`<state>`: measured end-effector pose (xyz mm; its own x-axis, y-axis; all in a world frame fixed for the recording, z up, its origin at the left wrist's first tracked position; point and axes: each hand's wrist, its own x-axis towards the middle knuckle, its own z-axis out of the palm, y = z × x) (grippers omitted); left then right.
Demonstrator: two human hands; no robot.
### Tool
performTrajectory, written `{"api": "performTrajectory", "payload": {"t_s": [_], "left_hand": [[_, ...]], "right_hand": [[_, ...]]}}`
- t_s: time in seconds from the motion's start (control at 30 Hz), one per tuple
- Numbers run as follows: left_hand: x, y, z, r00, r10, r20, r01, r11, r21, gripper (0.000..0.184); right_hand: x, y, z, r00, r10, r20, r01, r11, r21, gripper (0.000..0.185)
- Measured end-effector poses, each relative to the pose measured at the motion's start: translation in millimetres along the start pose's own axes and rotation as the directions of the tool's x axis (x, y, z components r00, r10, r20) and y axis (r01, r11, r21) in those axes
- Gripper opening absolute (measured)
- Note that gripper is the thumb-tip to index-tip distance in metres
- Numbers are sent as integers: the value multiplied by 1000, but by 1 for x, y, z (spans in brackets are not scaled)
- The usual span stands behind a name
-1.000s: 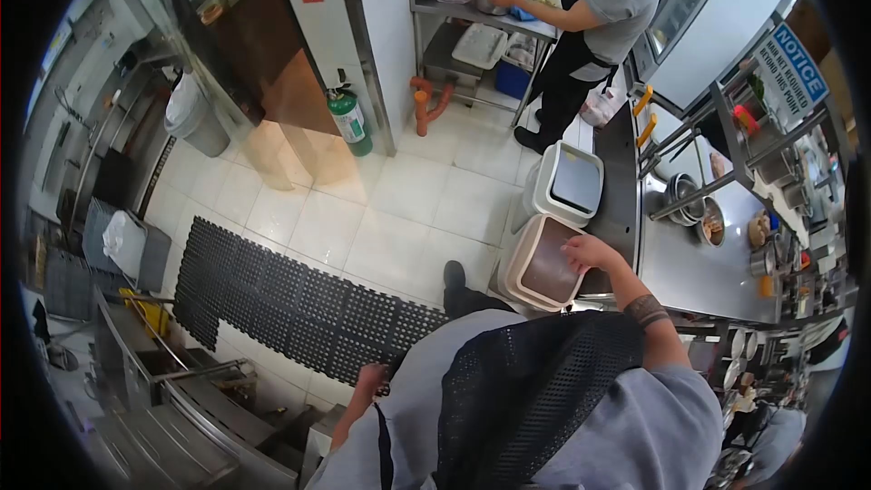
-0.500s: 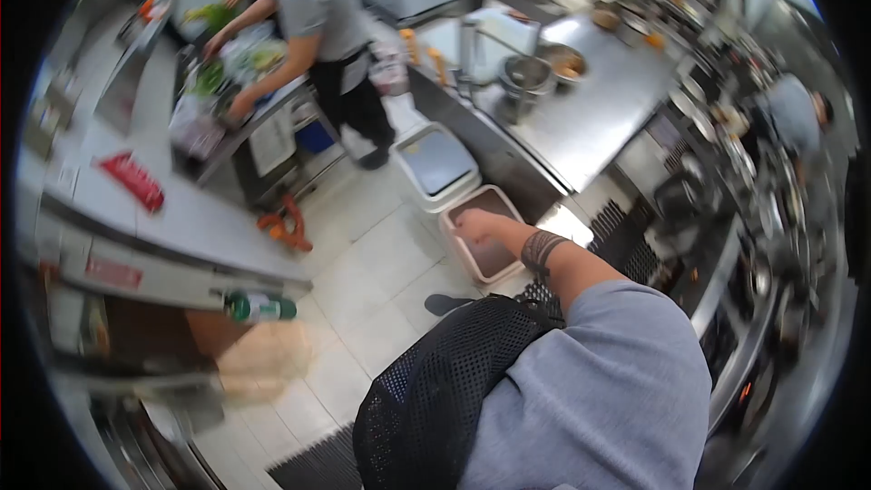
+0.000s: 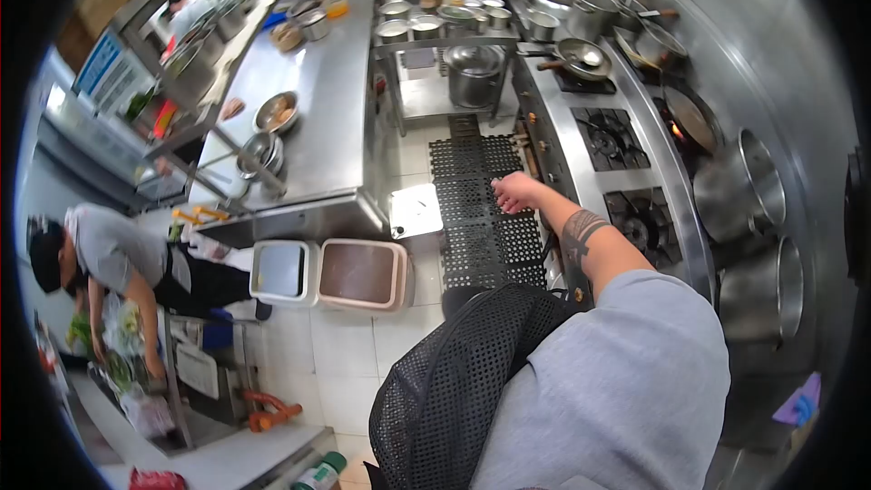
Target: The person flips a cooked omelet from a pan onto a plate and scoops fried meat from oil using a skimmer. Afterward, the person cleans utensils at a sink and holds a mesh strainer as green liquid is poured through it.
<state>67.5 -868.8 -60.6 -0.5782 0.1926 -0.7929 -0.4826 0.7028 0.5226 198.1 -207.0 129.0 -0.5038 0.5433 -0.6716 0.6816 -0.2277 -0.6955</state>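
Floor matting point(image 3: 476, 231) below my half-curled right hand point(image 3: 517, 192), empty or not I can't tell, looks heavy, bendy, best gripped edgewise.

Dressed in a plain light-grey short-sleeved cloth shirt point(image 3: 599, 390), creased softly, with a wide right sleeve point(image 3: 658, 304). Covered in front by black mesh fabric point(image 3: 472, 372), punched with small, close-set holes and gathered into folds. Marked around the right forearm point(image 3: 549, 204) with a dark, patterned tattoo band point(image 3: 582, 231). Shod in a dark, round-toed shoe point(image 3: 461, 298), mostly hidden by the mesh.
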Motion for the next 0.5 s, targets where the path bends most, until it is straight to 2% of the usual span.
{"api": "performTrajectory", "payload": {"t_s": [0.07, 0.17, 0.23, 0.3, 0.5], "left_hand": [[14, 42, 13, 996, 57, 64, -63, 994, 86, 28], [33, 108, 47, 979, 122, 163, -152, 970, 189, 29], [46, 153, 77, 965, 144, 221, -197, 950, 241, 29], [61, 198, 111, 955, 141, 262, -217, 933, 288, 29], [106, 336, 224, 956, 56, 287, -177, 892, 415, 30]], "right_hand": [[5, 13, -54, 999, -22, -46, 33, 965, 261, 46], [14, 17, -130, 982, -42, -185, 131, 854, 503, 48], [42, 22, -195, 977, -83, -196, 186, 780, 597, 51], [68, 13, -261, 946, -110, -305, 288, 718, 634, 51], [161, -66, -480, 823, -188, -535, 562, 403, 723, 51]]}}
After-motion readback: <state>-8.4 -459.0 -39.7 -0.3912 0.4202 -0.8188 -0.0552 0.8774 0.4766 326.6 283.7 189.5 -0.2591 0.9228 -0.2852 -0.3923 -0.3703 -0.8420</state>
